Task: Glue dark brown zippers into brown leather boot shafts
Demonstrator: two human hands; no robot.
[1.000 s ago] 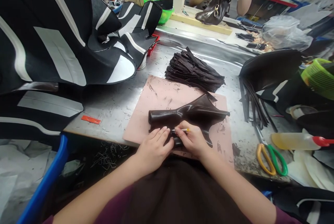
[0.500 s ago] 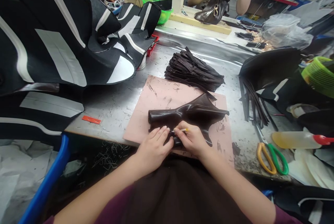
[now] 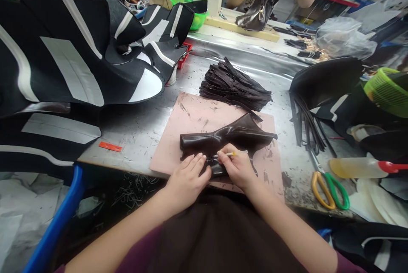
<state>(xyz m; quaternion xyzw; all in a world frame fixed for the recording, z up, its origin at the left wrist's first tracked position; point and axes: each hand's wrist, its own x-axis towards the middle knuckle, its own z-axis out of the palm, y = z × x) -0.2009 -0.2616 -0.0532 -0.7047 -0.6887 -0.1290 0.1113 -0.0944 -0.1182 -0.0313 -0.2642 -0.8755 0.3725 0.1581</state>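
A dark brown leather boot upper lies folded on a pink board in front of me. My left hand rests flat on its near left part, fingers stretched out and pressing the leather. In my right hand I grip a thin pen-like tool with a pale shaft and a yellow band. Its tip points left, at the leather just right of my left fingertips. Whether it is a pen or a brush I cannot tell.
Black boot pieces with white strips pile up at left. Dark leather strips lie behind the board. Scissors and a bottle of yellowish liquid are at right. Across the bench, another person holds a brown boot.
My right hand has shifted slightly right along the leather, and the tool now lies flatter with more of its shaft showing. My left hand stays in place on the leather.
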